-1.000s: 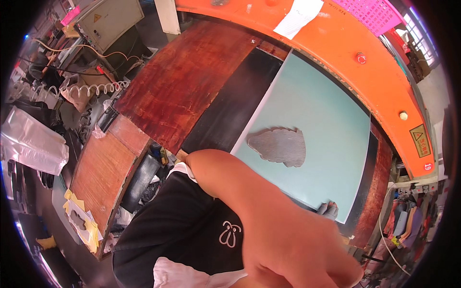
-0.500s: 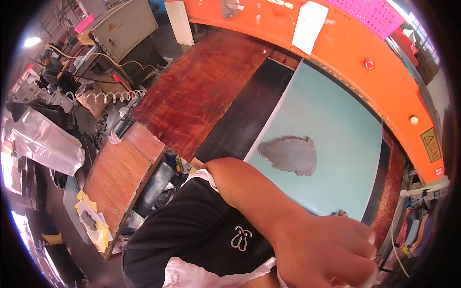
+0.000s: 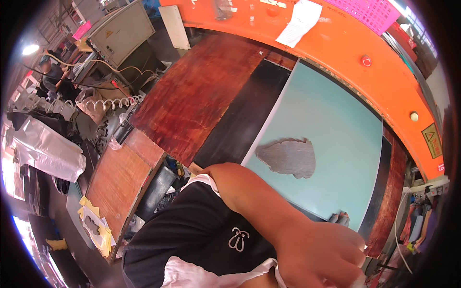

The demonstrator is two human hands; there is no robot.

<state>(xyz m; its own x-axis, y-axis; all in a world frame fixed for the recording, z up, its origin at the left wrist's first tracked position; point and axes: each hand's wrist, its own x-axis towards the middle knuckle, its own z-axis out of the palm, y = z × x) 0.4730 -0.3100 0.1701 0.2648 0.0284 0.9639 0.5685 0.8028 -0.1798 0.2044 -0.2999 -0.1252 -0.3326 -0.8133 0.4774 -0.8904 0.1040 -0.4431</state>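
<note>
My left arm reaches across my body to the lower right. There my left hand (image 3: 329,254) is closed, its fingers curled down and slightly blurred; whatever is inside them is hidden. Just beyond it, grey-covered fingertips of my right hand (image 3: 340,219) lie on the near edge of a pale green board (image 3: 336,125). The rest of that hand is hidden behind my left hand. A flat grey piece with a jagged outline (image 3: 288,157) lies on the board, farther off and to the left, apart from both hands.
An orange machine beam (image 3: 374,79) with a red button arches over the far side. Left of the board are a black strip (image 3: 245,115) and a reddish-brown plate (image 3: 192,96). A wooden side table (image 3: 120,175) bears yellow paper scraps. A person (image 3: 55,79) is far left.
The grey fingertips of my right hand show more above my left hand, on the board's near edge. My left hand has shifted slightly left and down. The jagged piece stays on the board.
</note>
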